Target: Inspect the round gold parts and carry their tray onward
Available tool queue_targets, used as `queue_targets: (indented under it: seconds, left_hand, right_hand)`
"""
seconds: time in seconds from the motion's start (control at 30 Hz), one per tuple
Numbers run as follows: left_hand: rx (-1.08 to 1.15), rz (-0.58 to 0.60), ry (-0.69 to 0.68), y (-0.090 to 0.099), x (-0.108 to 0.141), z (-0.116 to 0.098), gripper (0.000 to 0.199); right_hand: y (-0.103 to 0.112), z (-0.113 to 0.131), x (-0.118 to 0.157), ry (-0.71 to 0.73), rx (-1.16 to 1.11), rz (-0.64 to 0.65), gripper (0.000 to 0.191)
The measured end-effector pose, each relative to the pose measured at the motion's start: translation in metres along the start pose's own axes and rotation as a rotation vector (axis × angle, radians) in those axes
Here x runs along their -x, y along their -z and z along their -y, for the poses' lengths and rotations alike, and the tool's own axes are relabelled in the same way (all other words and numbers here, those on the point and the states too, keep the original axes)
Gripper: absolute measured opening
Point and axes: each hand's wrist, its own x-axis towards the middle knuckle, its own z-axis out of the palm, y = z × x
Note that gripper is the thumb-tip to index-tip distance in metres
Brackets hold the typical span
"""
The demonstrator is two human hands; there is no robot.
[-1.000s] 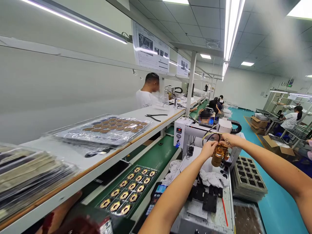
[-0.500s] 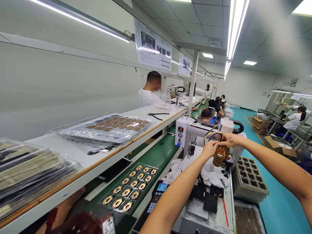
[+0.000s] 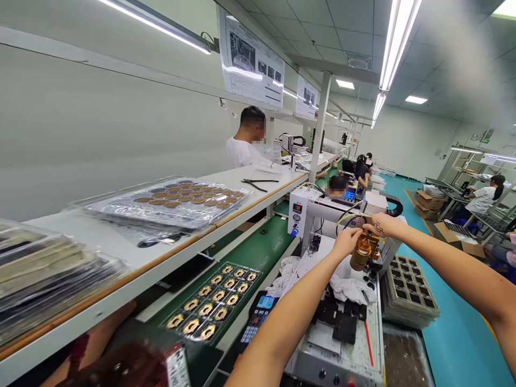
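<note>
Both hands are raised at the head of a white bench machine (image 3: 300,215). My left hand (image 3: 345,242) has its fingers pressed together at the upper left of a gold cylindrical fitting (image 3: 360,255). From the right, my right hand (image 3: 379,224) reaches over the top of that fitting, its fingers bent and close to the left ones. What either hand grips there is too small to make out. Thin tubes and cables run beside the fingers. Beneath the fitting lie a white cloth (image 3: 352,289) and black blocks (image 3: 344,328) on the machine bed.
A tray of gold ring parts (image 3: 213,303) lies on the green belt (image 3: 258,250). Left is a shelf (image 3: 226,226) with bagged discs and pliers (image 3: 258,184). A handheld keypad (image 3: 256,320) sits beside my left forearm. Stacked trays (image 3: 409,290) stand right. Other people sit further back.
The view has shifted slightly, so most things sit a little lower left or higher in the frame. Both hands stay at the gold fitting, with only small finger movement.
</note>
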Motion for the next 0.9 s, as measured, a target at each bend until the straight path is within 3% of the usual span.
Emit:
queue_targets:
  seconds: [0.17, 0.33, 0.53, 0.7, 0.83, 0.9]
  left_hand:
    - [-0.001, 0.004, -0.008, 0.001, 0.001, -0.003, 0.039]
    - [0.0, -0.002, -0.001, 0.001, 0.001, -0.002, 0.04]
    - [0.007, 0.004, -0.02, 0.001, 0.001, -0.001, 0.038]
    - [0.015, -0.007, -0.013, 0.0, 0.001, 0.0, 0.039]
    - [0.018, -0.004, -0.014, -0.001, 0.001, 0.001, 0.037]
    - [0.02, -0.003, -0.013, 0.0, 0.0, 0.0, 0.036]
  right_hand:
    - [0.001, 0.005, 0.001, 0.042, 0.013, 0.032, 0.025]
    - [0.0, 0.015, 0.004, -0.034, 0.071, -0.005, 0.056]
    - [-0.002, 0.012, 0.002, 0.084, 0.016, 0.004, 0.027]
    - [-0.009, 0.006, -0.004, 0.012, -0.01, -0.01, 0.053]
    - [-0.006, -0.002, 0.007, 0.171, -0.031, -0.007, 0.027]
    - [-0.008, -0.002, 0.011, 0.204, -0.021, -0.022, 0.023]
